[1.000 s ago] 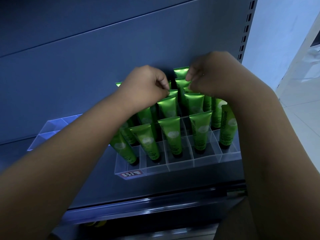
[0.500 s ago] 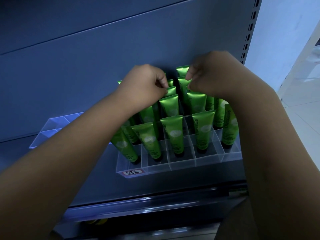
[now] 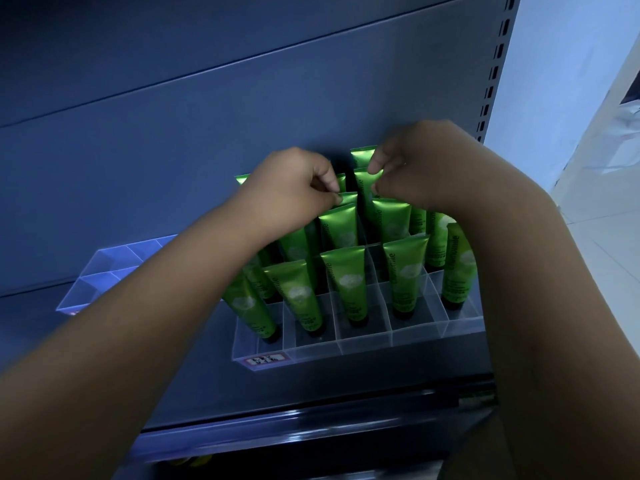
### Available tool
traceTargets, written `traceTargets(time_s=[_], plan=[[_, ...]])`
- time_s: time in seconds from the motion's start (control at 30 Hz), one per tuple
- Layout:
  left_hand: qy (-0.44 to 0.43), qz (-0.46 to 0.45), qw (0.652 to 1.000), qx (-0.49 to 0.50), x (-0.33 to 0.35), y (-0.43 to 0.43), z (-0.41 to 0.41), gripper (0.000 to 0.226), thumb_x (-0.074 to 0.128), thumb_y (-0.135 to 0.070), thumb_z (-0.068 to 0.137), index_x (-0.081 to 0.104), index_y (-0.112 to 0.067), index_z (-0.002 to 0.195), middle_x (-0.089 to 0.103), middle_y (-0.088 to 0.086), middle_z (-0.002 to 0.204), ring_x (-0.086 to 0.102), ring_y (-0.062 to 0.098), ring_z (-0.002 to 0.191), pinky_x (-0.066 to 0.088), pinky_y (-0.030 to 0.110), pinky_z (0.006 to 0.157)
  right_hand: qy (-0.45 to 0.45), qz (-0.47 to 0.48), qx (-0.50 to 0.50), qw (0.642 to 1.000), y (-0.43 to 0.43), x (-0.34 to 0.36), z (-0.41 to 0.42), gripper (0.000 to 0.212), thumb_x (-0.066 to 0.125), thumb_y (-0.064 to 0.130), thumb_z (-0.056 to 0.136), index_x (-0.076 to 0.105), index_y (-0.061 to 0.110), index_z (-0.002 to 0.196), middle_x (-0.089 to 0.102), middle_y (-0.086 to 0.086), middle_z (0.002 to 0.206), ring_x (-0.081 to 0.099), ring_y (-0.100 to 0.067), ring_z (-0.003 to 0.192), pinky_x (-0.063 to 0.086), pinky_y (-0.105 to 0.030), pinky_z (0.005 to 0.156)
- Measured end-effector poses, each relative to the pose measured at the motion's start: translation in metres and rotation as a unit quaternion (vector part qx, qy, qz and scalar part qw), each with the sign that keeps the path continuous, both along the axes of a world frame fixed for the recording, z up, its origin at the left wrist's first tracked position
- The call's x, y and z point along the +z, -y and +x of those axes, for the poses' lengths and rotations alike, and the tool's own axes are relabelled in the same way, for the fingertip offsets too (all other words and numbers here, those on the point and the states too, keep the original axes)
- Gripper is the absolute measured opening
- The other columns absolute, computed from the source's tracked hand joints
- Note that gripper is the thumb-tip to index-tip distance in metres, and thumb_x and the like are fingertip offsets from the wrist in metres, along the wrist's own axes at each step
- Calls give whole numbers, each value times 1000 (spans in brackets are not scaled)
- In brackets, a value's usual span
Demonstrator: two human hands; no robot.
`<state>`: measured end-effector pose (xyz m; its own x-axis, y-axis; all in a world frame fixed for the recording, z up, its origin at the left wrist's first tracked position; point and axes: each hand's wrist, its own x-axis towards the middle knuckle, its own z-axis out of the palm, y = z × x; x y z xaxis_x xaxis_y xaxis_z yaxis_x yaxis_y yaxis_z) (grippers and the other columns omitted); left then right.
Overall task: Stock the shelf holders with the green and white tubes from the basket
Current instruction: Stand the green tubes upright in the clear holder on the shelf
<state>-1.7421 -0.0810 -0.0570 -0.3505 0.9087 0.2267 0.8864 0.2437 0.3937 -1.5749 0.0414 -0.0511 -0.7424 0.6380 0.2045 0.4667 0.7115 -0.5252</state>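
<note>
Several green and white tubes (image 3: 348,285) stand cap-down in a clear plastic holder (image 3: 363,336) on the dark shelf. My left hand (image 3: 294,188) reaches over the holder's back rows, its fingertips pinching the crimped top of a green tube (image 3: 348,197). My right hand (image 3: 412,164) is just to the right, fingers curled and pinching the top edge of another green tube (image 3: 363,183) in the back rows. The basket is out of view.
A second clear holder (image 3: 104,271), with nothing in its visible cells, stands to the left, partly behind my left forearm. The blue shelf back panel (image 3: 207,116) rises behind. A slotted upright (image 3: 491,71) and a white tiled floor (image 3: 606,220) are at the right.
Both hands stay at the tops of the back-row tubes with only small finger shifts. The view has drifted slightly.
</note>
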Motion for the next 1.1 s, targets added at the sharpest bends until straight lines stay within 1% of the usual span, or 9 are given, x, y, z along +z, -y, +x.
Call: traceTargets(time_s=[0.2,0.33,0.4,0.5,0.57,0.67,0.87,0.97,1.1], plan=[[5,17,1000,25,12,6,9,10,73,-28,91,76,-19,89,75,-5,85,68,12,81,56,36,80,3,31,-10,999,5,8,4,12,67,26,85,74,30,94,69,7,98,63,-18,94,51,-30,81],[-36,69,994,81,22,25,16,28,61,-47,93,72,-21,89,68,-2,75,62,19,72,55,38,71,-67,94,-86,990,15,17,2,22,55,32,83,72,20,88,71,-2,90,65,-30,89,58,-41,79],[-61,100,987,106,26,39,17,35,53,-53,92,70,-22,94,71,-2,86,65,23,85,54,40,76,-94,103,-119,983,24,22,-2,24,55,33,84,70,16,89,71,-7,88,64,-36,87,56,-39,74],[-94,109,982,127,25,57,18,34,56,-48,98,69,-22,114,70,-2,114,63,24,103,51,39,87,-106,111,-137,979,35,25,-8,25,56,34,88,68,12,90,69,-12,88,62,-38,85,48,-34,67],[-127,101,976,142,23,70,17,40,54,-48,100,65,-19,125,67,-1,125,60,26,114,50,40,92,-123,111,-114,980,43,25,-14,30,56,39,90,68,13,96,70,-12,95,62,-39,91,47,-35,69],[-158,105,966,174,23,95,15,50,49,-51,99,62,-16,131,65,1,132,56,29,122,48,43,99,-134,109,-65,983,65,27,-28,46,52,51,93,66,16,119,67,-12,119,61,-39,110,52,-43,86],[-181,114,948,235,15,152,7,65,38,-56,99,53,-10,143,54,7,150,45,29,142,38,51,116,-127,117,72,982,135,18,-58,60,49,53,99,46,15,147,53,-5,144,48,-26,133,42,-42,106],[-185,98,940,269,8,186,0,69,34,-57,98,48,-12,147,48,6,155,39,29,147,34,54,118,-117,120,127,978,169,14,-71,65,44,54,100,38,16,153,46,-2,153,39,-22,143,35,-40,115],[-192,88,923,322,-1,241,-9,70,32,-59,98,46,-13,149,45,5,157,35,29,149,32,54,119,-119,129,173,969,215,10,-90,63,42,53,102,38,16,153,44,-2,155,32,-23,149,28,-37,119]])
